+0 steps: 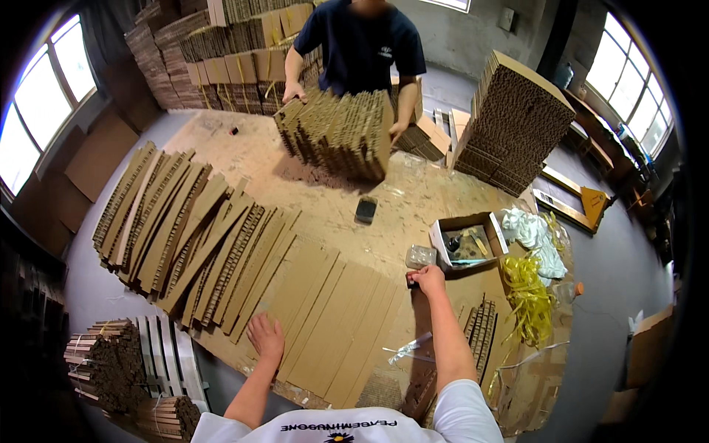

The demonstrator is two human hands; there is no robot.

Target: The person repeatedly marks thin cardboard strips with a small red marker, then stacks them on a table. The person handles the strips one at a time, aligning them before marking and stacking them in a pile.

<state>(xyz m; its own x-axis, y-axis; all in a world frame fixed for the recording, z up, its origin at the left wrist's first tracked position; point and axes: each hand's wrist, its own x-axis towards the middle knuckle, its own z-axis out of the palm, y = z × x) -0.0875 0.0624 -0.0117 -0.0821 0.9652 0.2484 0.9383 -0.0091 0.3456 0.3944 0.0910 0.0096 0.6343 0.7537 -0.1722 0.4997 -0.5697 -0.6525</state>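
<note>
My left hand [266,336] lies with spread fingers at the left edge of a row of flat brown cardboard strips [332,317], laid side by side on the table. My right hand [428,279] is closed around a small dark block [411,280] with some red on it, just beyond the strips' right end. The fingers partly cover this block, and its exact kind cannot be made out. Right above that hand sits a clear plastic box [421,256]. To the left, a leaning row of honeycomb cardboard strips [185,229] reaches toward the flat ones.
Across the table a co-worker [362,44] holds a bundle of honeycomb strips [336,129]. A black block [365,210] rests mid-table. On the right are an open box of tools [443,244], yellow strapping [528,292], a white cloth [535,232] and a tall cardboard stack [513,122].
</note>
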